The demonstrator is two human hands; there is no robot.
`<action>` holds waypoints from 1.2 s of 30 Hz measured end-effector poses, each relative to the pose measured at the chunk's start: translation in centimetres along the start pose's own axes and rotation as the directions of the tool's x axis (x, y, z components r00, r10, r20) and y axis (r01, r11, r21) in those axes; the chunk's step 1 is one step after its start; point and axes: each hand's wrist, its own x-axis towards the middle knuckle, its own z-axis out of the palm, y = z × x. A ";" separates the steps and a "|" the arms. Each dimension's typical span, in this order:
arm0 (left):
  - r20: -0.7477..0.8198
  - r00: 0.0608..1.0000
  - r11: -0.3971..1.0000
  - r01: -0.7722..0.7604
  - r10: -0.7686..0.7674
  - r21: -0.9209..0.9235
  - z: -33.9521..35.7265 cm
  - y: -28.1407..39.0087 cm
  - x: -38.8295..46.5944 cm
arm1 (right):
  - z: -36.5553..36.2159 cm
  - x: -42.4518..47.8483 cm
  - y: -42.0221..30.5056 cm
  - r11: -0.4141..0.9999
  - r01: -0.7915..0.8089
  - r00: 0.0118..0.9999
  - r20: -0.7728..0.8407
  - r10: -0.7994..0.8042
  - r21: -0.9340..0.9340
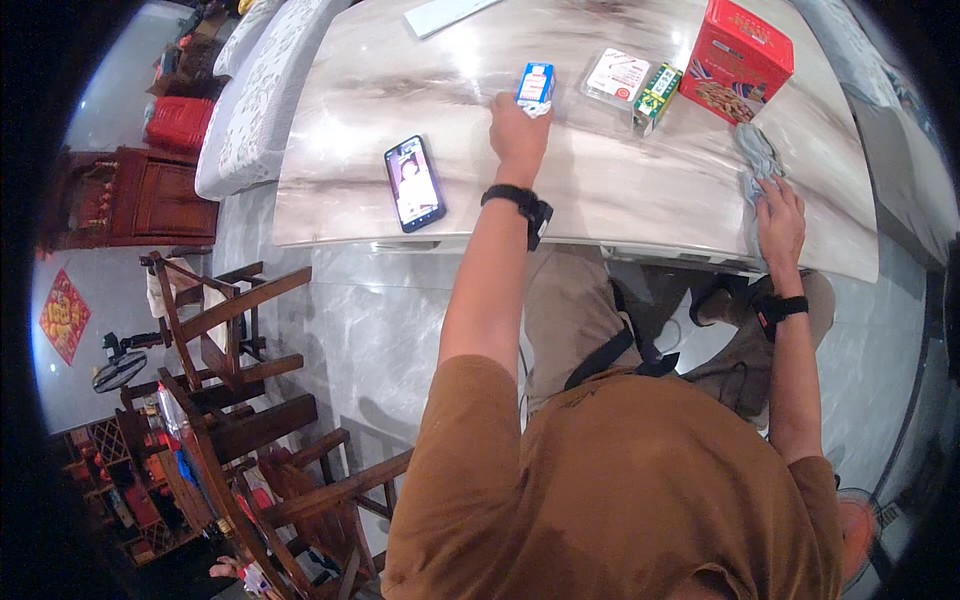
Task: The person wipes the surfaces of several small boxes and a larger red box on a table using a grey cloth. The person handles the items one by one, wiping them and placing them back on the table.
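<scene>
My left hand (519,133) is closed around the near end of a small blue and white carton (535,84) on the marble-patterned table (615,187). At the right, my right hand (780,217) rests on a crumpled grey cloth (757,154), fingers over its near part; whether it grips the cloth is unclear. A clear plastic box with a white label (618,75) lies between the hands, with a green and yellow carton (658,94) beside it. Farther right stands a large red box (739,60) with food pictured on it. A lit smartphone (415,183) lies left of my left forearm.
A flat white object (446,15) lies at the table's far edge. A sofa with a patterned white cover (259,97) stands left of the table. Wooden chairs (247,307) are at the lower left. Part of a round fan (857,532) shows at the lower right.
</scene>
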 end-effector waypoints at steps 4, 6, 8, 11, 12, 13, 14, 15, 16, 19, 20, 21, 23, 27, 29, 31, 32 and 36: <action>0.021 0.999 1.000 0.029 -0.029 0.011 1.2 1.1 2.1 | 0.0 0.0 -0.3 1.000 -0.005 1.000 0.012 0.005 -0.008; 0.024 0.999 0.999 0.032 -0.032 0.016 1.6 1.2 2.7 | -0.2 0.0 -0.4 1.000 -0.005 1.000 0.012 0.005 0.004; 0.022 0.999 0.999 0.033 -0.034 0.011 1.7 1.1 2.9 | -0.1 0.1 -0.6 1.000 0.001 1.000 0.009 -0.001 0.015; -0.012 0.999 0.999 0.051 -0.052 -0.012 1.2 3.0 1.8 | 0.0 -0.1 -0.1 1.000 -0.012 1.000 0.002 0.012 0.010; -0.036 0.999 1.000 0.001 -0.002 -0.025 0.9 3.3 1.5 | 0.0 -0.1 0.0 1.000 -0.016 1.000 0.003 0.016 0.010; -0.060 0.997 0.998 -0.051 0.048 -0.038 0.7 3.6 1.1 | 0.0 -0.1 0.0 1.000 -0.021 1.000 0.005 0.021 0.010; -0.084 0.992 0.993 -0.102 0.098 -0.051 0.5 4.0 1.0 | 0.1 -0.2 0.1 1.000 -0.019 1.000 0.000 0.019 0.010; -0.058 0.988 0.988 -0.143 0.141 -0.050 0.4 4.4 1.0 | 0.0 -0.1 0.0 1.000 -0.010 1.000 -0.004 0.010 0.012; -0.030 0.982 0.981 -0.185 0.184 -0.051 0.3 5.0 1.0 | 0.0 -0.1 0.0 1.000 -0.003 1.000 -0.008 0.003 0.013; 0.040 0.949 0.949 -0.308 0.311 -0.072 1.5 5.4 1.0 | 0.0 0.1 -0.1 1.000 0.006 1.000 -0.018 -0.006 0.006; 0.062 0.944 0.944 -0.319 0.325 -0.088 2.2 5.7 0.9 | 0.0 0.1 -0.1 1.000 0.005 1.000 -0.014 -0.005 0.009; 0.086 0.935 0.937 -0.333 0.343 -0.107 2.8 6.2 0.9 | 0.1 0.1 -0.1 1.000 -0.001 1.000 -0.012 0.001 0.010; 0.152 0.943 0.956 -0.290 0.295 -0.051 3.8 7.1 0.9 | 0.1 0.1 -0.1 1.000 -0.008 1.000 -0.017 0.008 0.015; 0.242 0.947 0.973 -0.227 0.210 0.043 4.9 7.9 0.5 | 0.2 0.0 -0.2 0.999 0.004 0.999 -0.034 -0.003 0.037; 0.280 0.945 0.980 -0.191 0.168 0.059 5.3 8.4 0.4 | 0.1 0.1 -0.2 0.999 0.006 0.999 -0.036 -0.005 0.037; 0.286 0.944 0.983 -0.180 0.162 0.036 5.6 8.7 0.2 | 0.1 0.1 -0.2 1.000 -0.002 1.000 -0.031 0.003 0.030; 0.303 0.941 0.986 -0.167 0.151 0.026 5.6 8.9 0.1 | 0.1 0.1 -0.3 1.000 -0.002 1.000 -0.030 0.003 0.031; 0.367 0.923 0.990 -0.139 0.117 0.035 5.7 10.4 -0.3 | 0.1 0.0 -0.2 0.999 -0.011 0.999 -0.034 0.012 0.033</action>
